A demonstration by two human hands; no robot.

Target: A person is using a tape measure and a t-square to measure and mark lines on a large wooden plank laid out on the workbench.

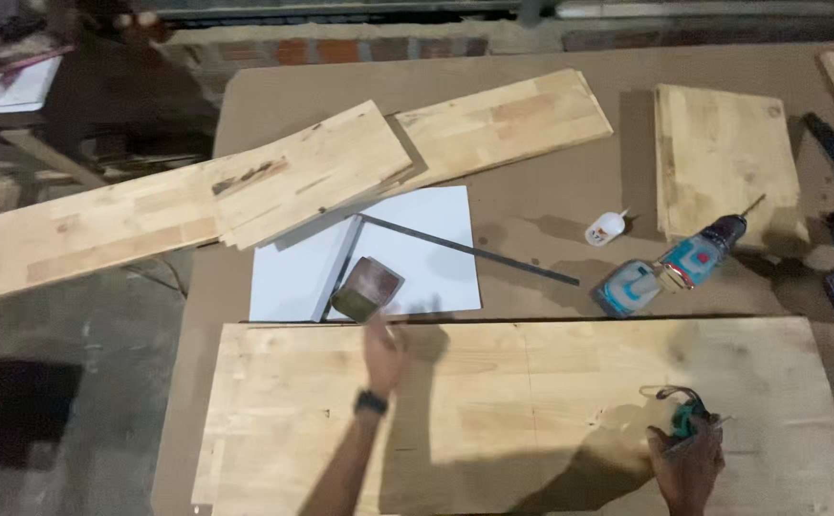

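Overhead, brown workbench [551,124], dim concrete floor to my left, brick wall strip along the far edge. Pale pine boards lie across the bench: a long plank [82,234] hanging off the left edge, two shorter ones overlapping it, a square stack [723,162] far right. White sheet [436,248] at centre carries a steel square [455,247] and a small worn block [367,289]. Teal drill [675,268] and glue bottle [605,228] lie right of it. Nearest me lies a wide board [531,411], smooth, light, knotty. My left hand [383,354] hovers over its far edge, fingers loosely spread, blurred. My right hand [686,463] rests on it, curled around a small teal tool [689,416].
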